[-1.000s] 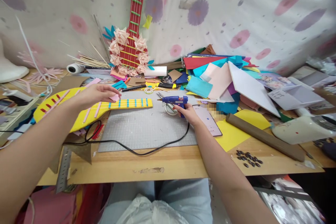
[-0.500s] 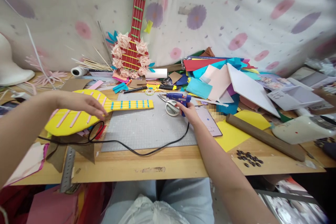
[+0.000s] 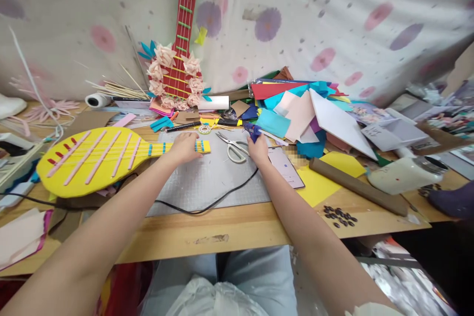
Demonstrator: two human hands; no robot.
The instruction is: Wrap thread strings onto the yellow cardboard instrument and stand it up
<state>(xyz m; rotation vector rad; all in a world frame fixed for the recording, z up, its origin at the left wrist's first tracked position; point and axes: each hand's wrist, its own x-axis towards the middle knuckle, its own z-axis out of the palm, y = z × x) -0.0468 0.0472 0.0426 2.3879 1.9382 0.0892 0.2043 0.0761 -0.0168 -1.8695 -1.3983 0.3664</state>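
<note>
A yellow craft guitar (image 3: 95, 160) with pink strips across its body and blue bands on its neck lies on the left, its neck reaching over the grey cutting mat (image 3: 222, 190). My left hand (image 3: 186, 148) is curled over that neck near its end, fingertips bent down on the near side. In my right hand (image 3: 259, 150) is a blue glue gun (image 3: 253, 131), its handle wrapped by my fingers and its black cord (image 3: 207, 210) trailing left across the mat. Grey-handled scissors (image 3: 235, 150) lie partly open between my hands.
Behind, a red craft guitar (image 3: 178, 76) with paper flowers leans on the curtain. A phone (image 3: 287, 168) lies right of the mat, near a brown roll (image 3: 357, 185) and black beads (image 3: 339, 216). Coloured sheets (image 3: 274, 122) and a white jar (image 3: 405, 175) stand farther right.
My left hand has moved right from the guitar's body to its neck. The glue gun in my right hand has turned and now points more away from me. The view has shifted slightly right.
</note>
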